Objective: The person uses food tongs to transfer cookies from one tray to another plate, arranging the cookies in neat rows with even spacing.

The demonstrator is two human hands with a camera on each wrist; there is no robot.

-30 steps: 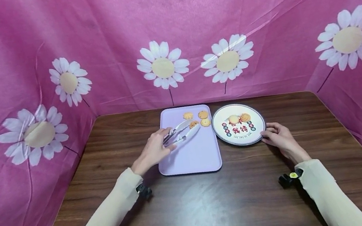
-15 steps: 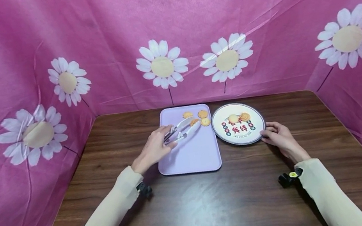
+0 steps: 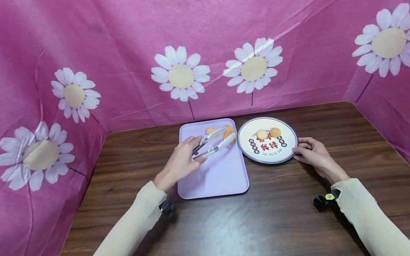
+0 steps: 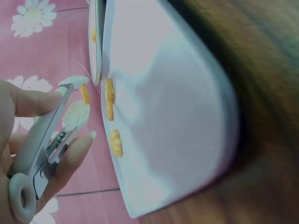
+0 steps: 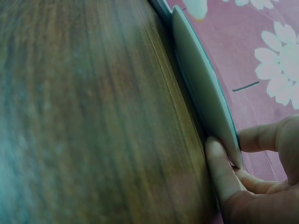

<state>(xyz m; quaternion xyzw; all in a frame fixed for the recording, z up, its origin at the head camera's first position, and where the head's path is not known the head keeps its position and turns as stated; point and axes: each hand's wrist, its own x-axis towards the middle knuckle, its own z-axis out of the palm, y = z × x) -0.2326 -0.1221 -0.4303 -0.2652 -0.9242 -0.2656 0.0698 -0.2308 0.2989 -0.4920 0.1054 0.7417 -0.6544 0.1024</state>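
Grasping metal tongs, L hand has a half-spread grip, thumb & fingers on opp. arms; betw. the pale tips, a cookie over the tray. R hand pinches the rim of the plate, digits above & below. Tray: lilac, rect. w/ rounded corners, 3 cookies at far end. Plate: round, white, dark-edged, red & blue print, 2 cookies, one swirled. Counter: brown wood grain; pink cloth w/ daisies behind.
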